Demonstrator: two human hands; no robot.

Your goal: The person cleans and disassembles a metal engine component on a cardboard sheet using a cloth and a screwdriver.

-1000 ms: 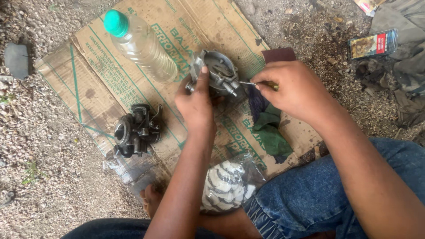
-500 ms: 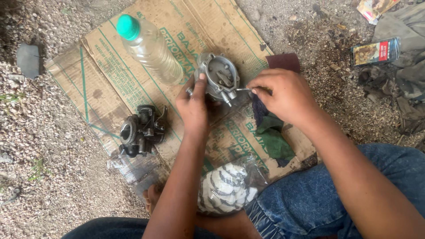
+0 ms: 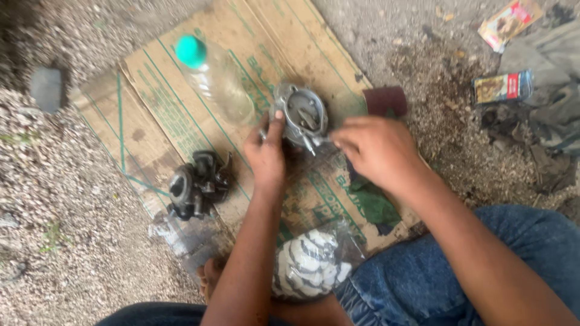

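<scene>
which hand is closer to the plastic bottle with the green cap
Left. The left hand grips the grey metal part just right of the plastic bottle, close to its base. The right hand is farther right, beyond the metal part.

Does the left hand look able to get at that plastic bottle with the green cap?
Probably yes: the plastic bottle lies just beyond the left hand on open cardboard, though that hand now holds the grey metal part.

Two small red-and-yellow packets [image 3: 503, 86] [image 3: 506, 23] lie upper right on gravel.
</scene>
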